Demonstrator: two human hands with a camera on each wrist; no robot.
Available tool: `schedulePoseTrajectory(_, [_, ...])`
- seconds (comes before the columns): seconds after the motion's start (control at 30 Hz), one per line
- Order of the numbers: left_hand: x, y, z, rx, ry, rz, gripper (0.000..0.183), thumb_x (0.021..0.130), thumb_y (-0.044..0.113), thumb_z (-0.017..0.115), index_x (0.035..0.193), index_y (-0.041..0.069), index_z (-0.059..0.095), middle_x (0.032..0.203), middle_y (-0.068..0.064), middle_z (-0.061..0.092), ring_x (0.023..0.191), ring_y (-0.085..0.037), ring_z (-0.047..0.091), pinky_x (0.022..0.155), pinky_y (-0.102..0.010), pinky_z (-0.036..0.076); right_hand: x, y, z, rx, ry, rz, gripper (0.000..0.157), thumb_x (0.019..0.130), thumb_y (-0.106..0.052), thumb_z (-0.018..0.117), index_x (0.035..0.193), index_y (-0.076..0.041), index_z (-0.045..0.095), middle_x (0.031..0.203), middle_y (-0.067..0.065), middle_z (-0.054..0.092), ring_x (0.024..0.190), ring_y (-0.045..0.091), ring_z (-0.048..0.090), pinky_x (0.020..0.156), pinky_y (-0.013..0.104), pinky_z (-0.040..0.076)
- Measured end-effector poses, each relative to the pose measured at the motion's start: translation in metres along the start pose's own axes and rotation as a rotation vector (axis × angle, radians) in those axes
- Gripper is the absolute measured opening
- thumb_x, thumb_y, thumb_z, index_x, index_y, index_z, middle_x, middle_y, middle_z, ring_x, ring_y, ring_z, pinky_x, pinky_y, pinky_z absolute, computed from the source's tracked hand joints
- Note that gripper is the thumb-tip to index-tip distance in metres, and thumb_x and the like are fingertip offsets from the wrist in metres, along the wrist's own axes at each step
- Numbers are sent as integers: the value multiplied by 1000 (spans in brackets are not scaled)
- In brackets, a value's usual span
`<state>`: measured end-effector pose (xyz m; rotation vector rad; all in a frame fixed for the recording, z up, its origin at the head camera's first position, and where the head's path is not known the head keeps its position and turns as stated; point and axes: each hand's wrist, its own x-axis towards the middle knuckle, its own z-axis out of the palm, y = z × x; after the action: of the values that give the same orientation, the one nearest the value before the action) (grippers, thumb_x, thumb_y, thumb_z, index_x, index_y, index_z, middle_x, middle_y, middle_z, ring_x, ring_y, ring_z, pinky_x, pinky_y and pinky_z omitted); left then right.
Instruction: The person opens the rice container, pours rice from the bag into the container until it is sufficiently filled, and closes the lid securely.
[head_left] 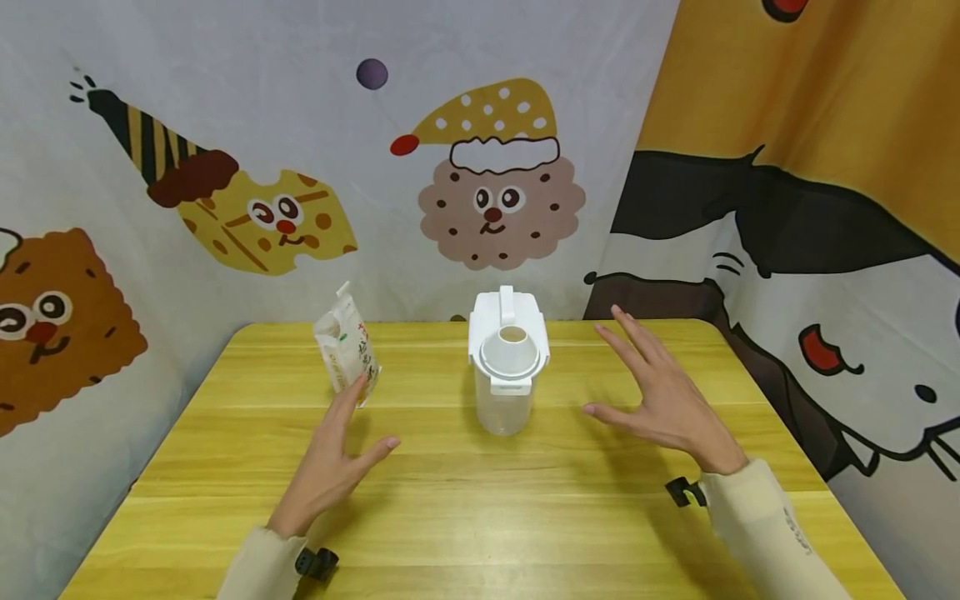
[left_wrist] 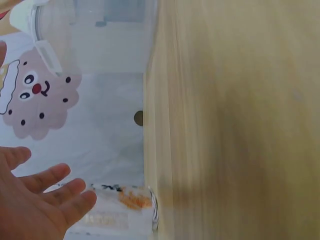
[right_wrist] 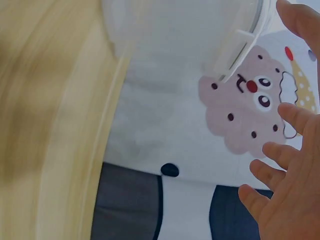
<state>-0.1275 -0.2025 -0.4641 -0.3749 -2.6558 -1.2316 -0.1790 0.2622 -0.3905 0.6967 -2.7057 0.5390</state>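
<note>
A clear plastic container [head_left: 504, 410] with a white lid [head_left: 487, 310] stands upright mid-table. On its lid sit a round spout-like cap [head_left: 510, 357] and a raised handle, and clips show at the sides. To its left a white printed packet [head_left: 347, 343] stands, leaning slightly. My left hand [head_left: 330, 467] is held over the table in front of the packet, fingers spread, holding nothing. My right hand [head_left: 667, 400] hovers to the right of the container, fingers extended and thumb toward it. The left wrist view shows the packet [left_wrist: 112, 210] beyond my fingers; the right wrist view shows the container's side [right_wrist: 175, 35].
The wooden table [head_left: 480, 517] has rounded far corners. Behind it hangs a white cloth [head_left: 397, 225] printed with cartoon biscuits and cheese, meeting the table's far edge. Dark wrist mounts [head_left: 317, 564] sit at both sleeves.
</note>
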Motion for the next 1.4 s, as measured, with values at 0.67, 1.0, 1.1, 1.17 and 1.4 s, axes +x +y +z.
schedulePoseTrajectory(0.67, [35,9,35,-181,-132,30,96,93,39,77,165,32,14,169,-9,26,154,-35,29,123,-60,32,23,-39,-5,48,24,-192,107,73,-56,88,161,-28,33,172,1,19,155,32,29,115,66,40])
schedulePoseTrajectory(1.0, [57,19,55,-264,-208,-1,99,90,41,79,164,37,13,171,-4,23,156,-30,26,125,-58,31,38,-58,0,58,25,-282,103,76,-55,86,161,-28,34,170,2,25,153,28,32,116,57,43])
schedulePoseTrajectory(1.1, [63,20,62,-284,-225,-15,100,89,42,80,164,38,13,171,-3,24,156,-29,27,125,-57,31,42,-64,2,65,25,-303,100,78,-54,85,160,-27,35,169,3,27,151,27,35,115,55,45])
schedulePoseTrajectory(1.17, [67,21,66,-298,-236,-13,101,88,41,81,164,35,14,171,-4,24,156,-31,28,124,-58,32,45,-67,3,66,28,-313,98,79,-52,85,160,-27,36,169,3,28,150,26,38,114,53,47])
schedulePoseTrajectory(1.4, [76,26,78,-348,-263,1,105,86,36,84,165,27,16,170,-6,24,154,-35,30,123,-59,33,49,-78,6,48,41,-334,95,78,-45,88,158,-28,39,167,2,31,145,25,42,109,48,52])
